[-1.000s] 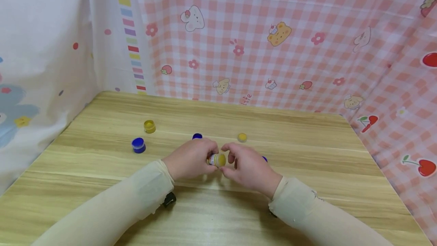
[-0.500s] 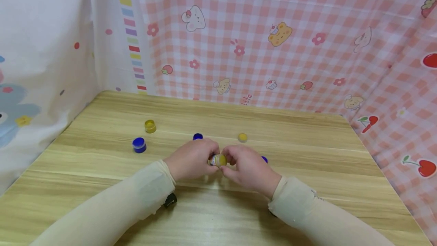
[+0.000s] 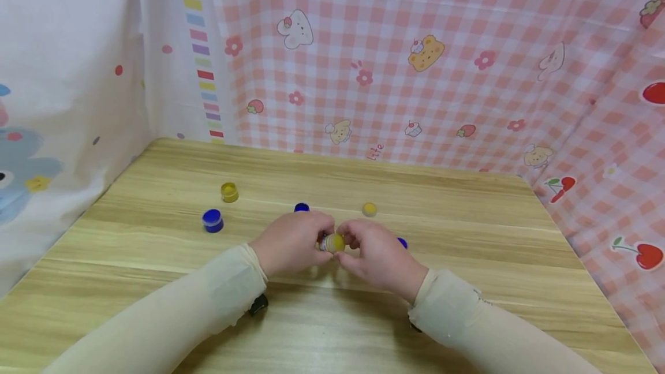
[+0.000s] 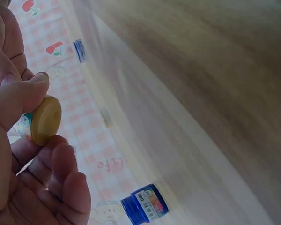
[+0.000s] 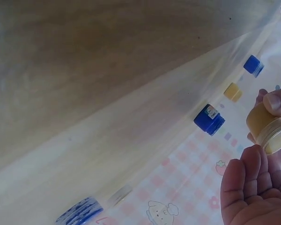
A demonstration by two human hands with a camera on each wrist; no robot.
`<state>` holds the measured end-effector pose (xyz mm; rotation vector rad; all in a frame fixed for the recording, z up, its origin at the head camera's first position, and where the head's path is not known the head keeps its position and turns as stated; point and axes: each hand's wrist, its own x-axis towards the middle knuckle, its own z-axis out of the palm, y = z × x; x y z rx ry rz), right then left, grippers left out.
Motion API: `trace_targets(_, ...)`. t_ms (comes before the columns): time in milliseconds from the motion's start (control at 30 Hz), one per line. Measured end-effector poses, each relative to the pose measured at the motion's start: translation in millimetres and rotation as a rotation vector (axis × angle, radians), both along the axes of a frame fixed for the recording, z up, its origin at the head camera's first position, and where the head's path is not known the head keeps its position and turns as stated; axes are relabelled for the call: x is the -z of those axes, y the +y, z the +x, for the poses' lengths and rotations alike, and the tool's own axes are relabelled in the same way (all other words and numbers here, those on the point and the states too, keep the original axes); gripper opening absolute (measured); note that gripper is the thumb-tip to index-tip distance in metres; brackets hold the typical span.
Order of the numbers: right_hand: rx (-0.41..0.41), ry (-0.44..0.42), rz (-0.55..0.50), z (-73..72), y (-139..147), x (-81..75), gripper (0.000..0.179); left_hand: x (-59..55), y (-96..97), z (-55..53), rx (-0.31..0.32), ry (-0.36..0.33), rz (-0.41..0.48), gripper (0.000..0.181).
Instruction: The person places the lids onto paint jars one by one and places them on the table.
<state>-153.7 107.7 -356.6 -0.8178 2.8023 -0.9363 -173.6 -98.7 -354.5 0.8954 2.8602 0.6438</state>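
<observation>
My left hand [image 3: 291, 245] grips a small yellow paint jar [image 3: 333, 243] with a printed label, thumb on one side and fingers on the other. The jar lies tipped on its side above the table, its base [image 4: 47, 122] turned toward the left wrist camera. My right hand [image 3: 383, 257] pinches its other end between thumb and forefinger. There the right wrist view shows a clear rim [image 5: 273, 137], with right fingertips [image 5: 253, 157] against it; whether this is a lid I cannot tell. Behind my left hand stands a blue jar [image 3: 302, 208], partly hidden.
On the wooden table [image 3: 467, 218], a yellow jar [image 3: 229, 193] and a blue jar [image 3: 212, 221] stand at the left. A yellow lid [image 3: 369, 209] lies behind my right hand. A blue lid [image 3: 402, 243] shows partly beside it. Patterned cloth [image 3: 395, 103] encloses the back and sides.
My right hand's forefinger has closed in on the jar's end, and the jar's label has turned slightly out of sight. The left hand keeps its hold; the things on the table stay put.
</observation>
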Motion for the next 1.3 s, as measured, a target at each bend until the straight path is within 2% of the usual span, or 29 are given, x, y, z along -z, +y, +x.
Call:
trace_targets(167, 0.012, -0.003, 0.001, 0.5, 0, -1.8, 0.021, 1.2, -4.4, -1.0, 0.002, 0.012, -0.001, 0.019)
trace_targets(467, 0.013, 0.037, 0.013, -1.0, 9, -5.5, 0.037, 1.7, -18.2, -3.3, -0.003, 0.001, 0.005, 0.017)
trace_targets(733, 0.089, 0.087, 0.013, -6.4, 30, -6.5, 0.037, 4.9, -38.3, -10.4, -0.096, -0.088, -0.034, 0.016)
trace_targets(867, 0.153, 0.131, 0.038, -10.9, 42, -7.1, 0.041, 7.6, -49.2, -14.6, -0.136, -0.140, -0.038, 0.016)
trace_targets(1100, 0.251, 0.127, 0.114, -21.6, 65, -11.9, 0.052, 9.8, -62.6, -19.2, -0.188, -0.156, -0.070, 0.017)
trace_targets(1300, 0.294, 0.108, 0.158, -34.5, 85, -13.3, 0.060, 8.4, -66.6, -19.5, -0.217, -0.161, -0.121, 0.018)
